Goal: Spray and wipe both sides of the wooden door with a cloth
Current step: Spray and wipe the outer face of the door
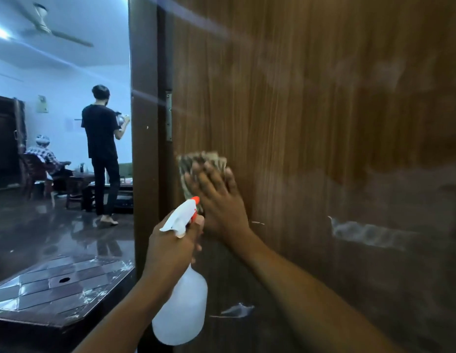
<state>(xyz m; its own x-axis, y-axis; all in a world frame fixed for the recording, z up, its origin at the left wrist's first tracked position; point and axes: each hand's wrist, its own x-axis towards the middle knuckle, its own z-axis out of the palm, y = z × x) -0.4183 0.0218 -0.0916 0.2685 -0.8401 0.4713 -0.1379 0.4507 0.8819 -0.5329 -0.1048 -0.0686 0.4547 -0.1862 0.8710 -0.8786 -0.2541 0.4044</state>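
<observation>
The brown wooden door [311, 110] fills the right of the view, with pale smears and scratches on its lower half. My right hand [216, 197] presses a striped cloth [196, 161] flat against the door near the hinge [168, 115], fingers straight and spread. My left hand [171, 247] grips the neck of a white spray bottle [181, 307] with an orange nozzle tip, held upright just left of my right wrist and pointed toward the door.
The dark door frame [145, 149] stands left of the hinge. Beyond it, a person [102, 149] stands with their back to me, another person [43, 154] sits on a chair. A dark wooden table top [56, 289] lies at lower left.
</observation>
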